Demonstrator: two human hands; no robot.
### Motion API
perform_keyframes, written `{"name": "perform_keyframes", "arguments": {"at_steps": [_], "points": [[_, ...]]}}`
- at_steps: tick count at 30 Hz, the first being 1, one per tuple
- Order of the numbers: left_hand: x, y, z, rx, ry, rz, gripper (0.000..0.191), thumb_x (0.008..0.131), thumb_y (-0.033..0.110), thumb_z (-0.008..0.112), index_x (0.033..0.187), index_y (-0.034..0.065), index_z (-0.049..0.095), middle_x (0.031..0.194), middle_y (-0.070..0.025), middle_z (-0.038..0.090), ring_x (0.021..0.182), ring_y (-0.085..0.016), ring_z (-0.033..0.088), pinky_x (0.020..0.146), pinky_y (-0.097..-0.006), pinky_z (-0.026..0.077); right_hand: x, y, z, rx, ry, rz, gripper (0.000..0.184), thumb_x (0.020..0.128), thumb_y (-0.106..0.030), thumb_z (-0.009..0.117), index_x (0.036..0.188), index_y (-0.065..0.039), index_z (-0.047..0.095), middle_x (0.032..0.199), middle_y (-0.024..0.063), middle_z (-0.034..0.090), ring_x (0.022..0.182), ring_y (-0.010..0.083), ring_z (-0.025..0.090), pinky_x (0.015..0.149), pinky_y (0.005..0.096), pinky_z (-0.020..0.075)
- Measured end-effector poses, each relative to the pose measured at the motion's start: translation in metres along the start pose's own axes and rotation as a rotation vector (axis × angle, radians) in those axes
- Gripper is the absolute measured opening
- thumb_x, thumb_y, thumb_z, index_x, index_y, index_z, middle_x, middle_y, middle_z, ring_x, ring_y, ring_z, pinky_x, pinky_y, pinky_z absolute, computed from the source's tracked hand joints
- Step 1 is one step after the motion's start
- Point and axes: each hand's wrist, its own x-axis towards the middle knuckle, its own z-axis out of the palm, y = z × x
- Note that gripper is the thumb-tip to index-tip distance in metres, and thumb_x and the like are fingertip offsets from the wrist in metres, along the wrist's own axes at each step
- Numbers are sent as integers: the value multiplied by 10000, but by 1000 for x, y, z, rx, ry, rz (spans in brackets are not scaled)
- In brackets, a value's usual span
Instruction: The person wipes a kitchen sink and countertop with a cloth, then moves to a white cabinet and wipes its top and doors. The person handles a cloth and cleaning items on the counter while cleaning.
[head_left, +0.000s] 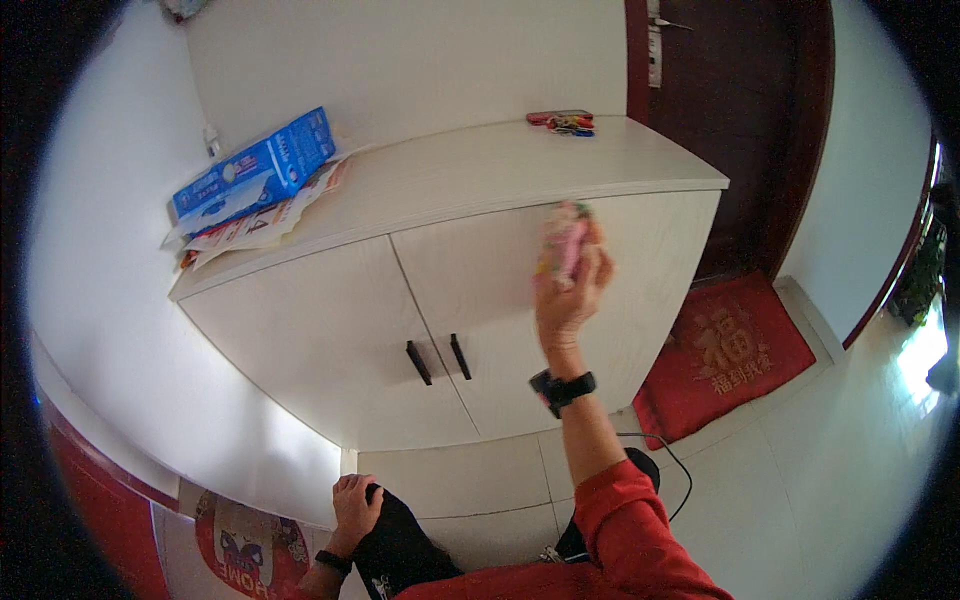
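My right hand is shut on a crumpled, multicoloured cloth, mostly pink, blurred by motion. Hand and cloth are over the upper part of the right door of a pale wooden cabinet, just below the edge of its top; whether the cloth touches the door, I cannot tell. Two black handles sit near the gap between the doors. At the lower left, my left hand rests on my knee in black trousers, holding nothing.
A blue package lies on printed papers or bags at the cabinet top's left end. A red flat object and small colourful items lie at its back right. Red mats lie on the floor; a cable curves near my leg.
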Motion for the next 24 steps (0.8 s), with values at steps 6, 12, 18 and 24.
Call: {"name": "perform_keyframes", "arguments": {"at_steps": [6, 12, 18, 24], "points": [[-2, -1, 1, 14, -17, -49, 254, 804, 184, 702, 1010, 69, 608, 979, -104, 637, 1009, -318, 559, 910, -447, 405, -57, -117, 26, 67, -469, -183, 599, 633, -101, 741, 1220, -121, 624, 1059, 78, 562, 854, 231, 556, 688, 322, 483], [-6, -6, -2, -32, 6, -60, 257, 815, 199, 689, 1024, 70, 611, 1000, -105, 636, 1036, -319, 554, 930, -444, 400, -54, -133, 35, 187, -652, -401, 537, 650, -57, 750, 1166, -160, 642, 1124, 64, 557, 908, 238, 567, 700, 348, 493], [-8, -8, 1, -38, 27, -56, 258, 820, 215, 680, 1026, 73, 616, 994, -111, 638, 1038, -320, 554, 929, -447, 404, -16, -40, -1, 89, -439, -123, 558, 696, -48, 806, 1215, -101, 608, 1104, 101, 578, 995, 247, 603, 808, 339, 539], [-4, -9, 4, -35, 21, -18, 248, 822, 210, 688, 1017, 73, 620, 983, -112, 638, 1024, -315, 561, 923, -453, 409, 28, 84, -60, -583, -227, 84, 443, 927, -304, 596, 1268, -31, 523, 1209, 120, 512, 1079, 263, 548, 837, 314, 526]]}}
